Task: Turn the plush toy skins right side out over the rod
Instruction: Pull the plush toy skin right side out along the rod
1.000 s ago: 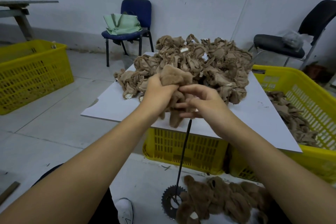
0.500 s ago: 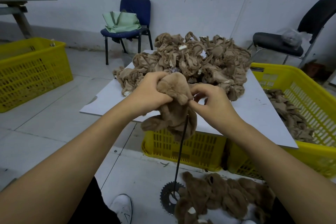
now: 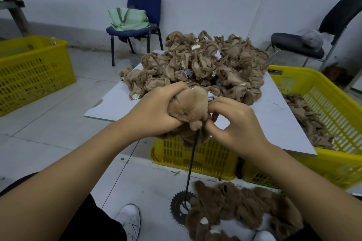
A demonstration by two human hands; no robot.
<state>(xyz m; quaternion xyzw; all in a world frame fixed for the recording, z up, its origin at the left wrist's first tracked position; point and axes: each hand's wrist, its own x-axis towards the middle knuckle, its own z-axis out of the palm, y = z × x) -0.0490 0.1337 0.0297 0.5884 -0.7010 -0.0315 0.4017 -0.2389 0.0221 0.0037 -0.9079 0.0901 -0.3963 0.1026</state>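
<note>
- Both hands are on one plush skin [image 3: 188, 109] at the top of the rod [image 3: 191, 166]: my left hand [image 3: 154, 112] grips its left side with the fingers curled round the fur, and my right hand [image 3: 233, 121] pinches its right edge between thumb and fingertips.
- I see fuzzy fur on the outside of the skin I hold; it hangs bunched around the rod's upper end, which is hidden inside it.
- The rod is thin and dark and stands on a toothed sprocket disc [image 3: 181, 208] on the floor.
- Beyond my hands, the white bench [image 3: 278, 123] carries a pile of inside-out skins [image 3: 203, 66].
- Furry finished skins [image 3: 242, 213] lie on the floor just beside the sprocket.
- Yellow crates [image 3: 205, 157] sit under the bench; another yellow crate [image 3: 31, 68] stands well apart on the left.
</note>
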